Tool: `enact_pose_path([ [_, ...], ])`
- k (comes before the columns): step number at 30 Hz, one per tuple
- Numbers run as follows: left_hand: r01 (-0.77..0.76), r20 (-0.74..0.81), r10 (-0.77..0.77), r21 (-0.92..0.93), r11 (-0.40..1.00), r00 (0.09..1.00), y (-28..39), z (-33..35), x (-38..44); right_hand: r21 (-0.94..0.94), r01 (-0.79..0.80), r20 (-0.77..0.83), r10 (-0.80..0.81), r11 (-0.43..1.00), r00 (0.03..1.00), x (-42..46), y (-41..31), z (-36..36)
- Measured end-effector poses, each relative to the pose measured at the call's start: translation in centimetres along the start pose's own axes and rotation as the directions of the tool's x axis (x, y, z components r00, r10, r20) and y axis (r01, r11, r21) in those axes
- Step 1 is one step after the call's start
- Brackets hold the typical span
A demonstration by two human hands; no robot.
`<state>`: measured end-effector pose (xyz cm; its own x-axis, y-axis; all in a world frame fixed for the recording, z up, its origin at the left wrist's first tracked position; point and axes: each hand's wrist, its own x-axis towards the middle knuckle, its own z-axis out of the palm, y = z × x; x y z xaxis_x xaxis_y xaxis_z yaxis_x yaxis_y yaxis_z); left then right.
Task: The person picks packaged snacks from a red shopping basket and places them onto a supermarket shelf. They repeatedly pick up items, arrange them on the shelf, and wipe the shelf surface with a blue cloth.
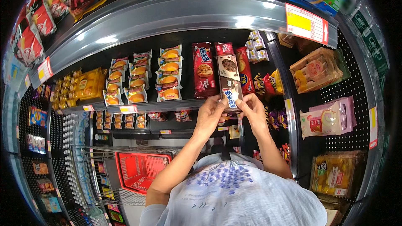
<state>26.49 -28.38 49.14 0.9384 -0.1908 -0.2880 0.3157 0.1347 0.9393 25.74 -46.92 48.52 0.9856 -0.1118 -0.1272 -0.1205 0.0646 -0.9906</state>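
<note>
Between my two hands is a long brown-and-cream packet of chocolate-chip cookies, its near end pinched by the fingers. My left hand grips the left corner of that end, and my right hand the right corner, both thumbs on top. The packet lies over a shelf holding similar packs. Just left of it is a dark red cookie packet. Another red packet shows along its right side, and the red end of a further pack shows beyond its far end.
Rows of wrapped small cakes and a yellow multipack stand to the left. Above juts a grey shelf edge. A red basket sits in a wire cart at lower left. Bagged snacks fill the right shelves.
</note>
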Motion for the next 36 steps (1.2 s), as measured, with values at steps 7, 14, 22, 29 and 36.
enact_pose_path([
  [7,-0.213,-0.068,0.208,-0.080,0.974,0.976,0.9,-1.8,-3.6,0.086,0.235,0.019,-0.237,0.968,0.971,-3.8,-1.3,3.8],
  [14,-0.387,-0.578,0.437,0.215,0.896,0.689,0.0,-7.3,-9.7,-0.131,0.368,0.517,-0.253,0.921,0.818,-5.9,-1.1,11.2],
  [22,-0.186,-0.953,0.139,0.091,0.978,0.269,-16.1,-20.4,-20.3,-0.340,0.453,0.699,-0.101,0.824,0.708,-6.4,0.1,13.4],
  [29,0.320,-0.976,-0.196,-0.216,0.923,-0.092,-40.5,-26.8,-31.5,-0.449,0.550,0.776,0.001,0.705,0.631,-6.5,1.3,14.2],
  [36,0.658,-0.825,-0.565,-0.406,0.634,0.034,-48.9,-27.4,-32.5,-0.508,0.557,0.785,0.086,0.657,0.614,-6.8,1.8,14.7],
])
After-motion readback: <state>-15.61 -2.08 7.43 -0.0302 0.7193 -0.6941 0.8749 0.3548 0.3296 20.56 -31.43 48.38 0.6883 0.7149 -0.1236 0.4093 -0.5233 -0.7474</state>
